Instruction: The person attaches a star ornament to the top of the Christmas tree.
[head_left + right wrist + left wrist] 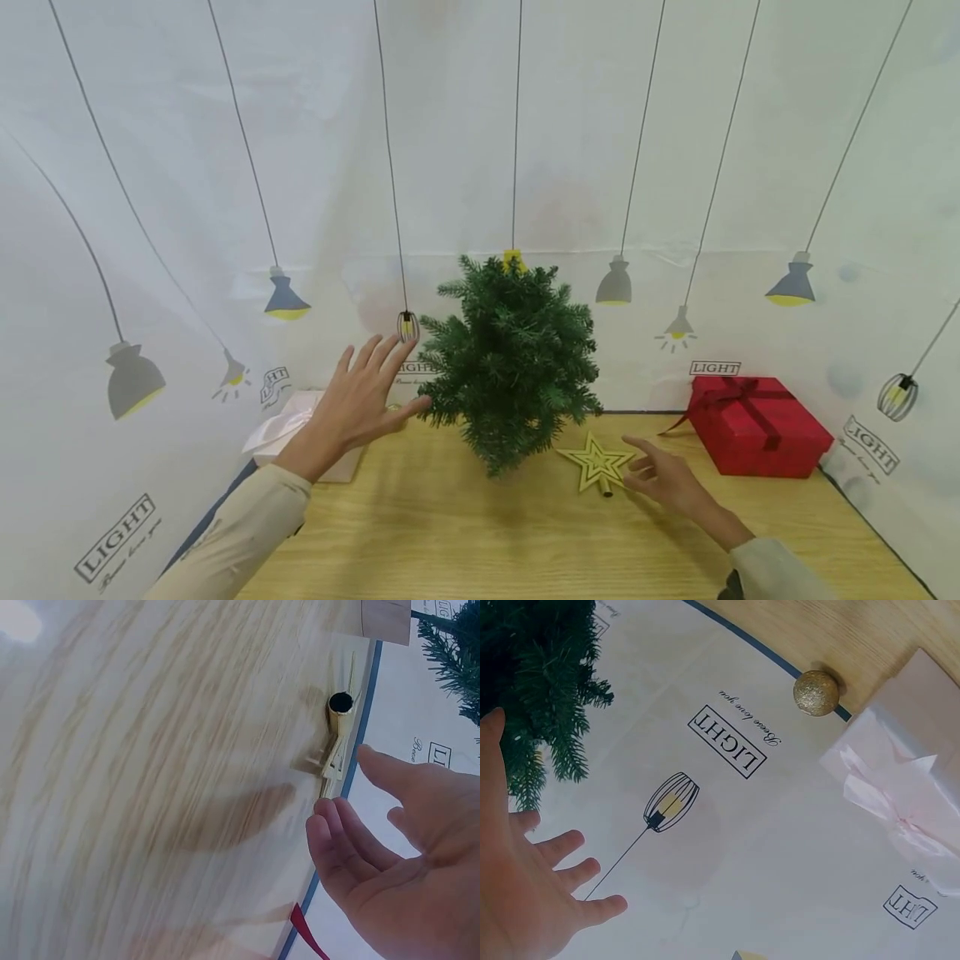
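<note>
A small green artificial Christmas tree [510, 358] stands upright in the middle of the head view; its foliage hides its base. My left hand [360, 404], fingers spread, is raised at the tree's left side. Its thumb reaches toward the branches, and whether they touch I cannot tell. On the table to the right of the tree lies a gold star tree topper [596, 461] with a short hollow socket [340, 705]. Just right of the star hovers my right hand [671, 483], fingers loosely bent and apart from the thumb, holding nothing.
A red gift box [772, 433] with a dark red ribbon sits at the back right. At the back left is a pale pink gift box [922, 765] with a bow, near a gold glitter ball [815, 694]. White sheeting [450, 125] printed with lamps surrounds the wooden table [450, 550].
</note>
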Demonstrator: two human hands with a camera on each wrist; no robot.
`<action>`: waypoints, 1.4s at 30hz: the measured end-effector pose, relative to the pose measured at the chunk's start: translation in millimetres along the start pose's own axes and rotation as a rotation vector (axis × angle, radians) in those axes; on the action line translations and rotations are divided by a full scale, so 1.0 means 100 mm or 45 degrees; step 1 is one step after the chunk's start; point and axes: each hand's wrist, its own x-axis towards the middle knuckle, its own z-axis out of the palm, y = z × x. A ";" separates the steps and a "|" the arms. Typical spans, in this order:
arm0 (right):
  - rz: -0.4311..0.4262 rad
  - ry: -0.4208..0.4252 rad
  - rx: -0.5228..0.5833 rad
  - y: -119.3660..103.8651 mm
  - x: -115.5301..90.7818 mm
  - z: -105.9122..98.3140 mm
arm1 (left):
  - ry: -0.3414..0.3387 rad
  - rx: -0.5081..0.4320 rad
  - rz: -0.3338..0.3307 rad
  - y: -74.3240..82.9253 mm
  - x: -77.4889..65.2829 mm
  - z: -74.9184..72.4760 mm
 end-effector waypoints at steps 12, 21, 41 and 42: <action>0.032 0.012 0.054 0.00 0.07 0.12 | 0.028 -0.034 -0.019 0.01 0.11 -0.12; 0.200 0.022 0.089 -0.03 0.12 0.18 | 0.071 -0.042 -0.006 0.04 0.15 -0.20; -0.015 -0.056 0.157 0.04 0.09 0.15 | 0.091 -0.044 0.006 0.05 0.22 -0.31; -0.028 -0.060 0.174 0.03 0.09 0.15 | 0.091 -0.047 0.003 0.05 0.22 -0.32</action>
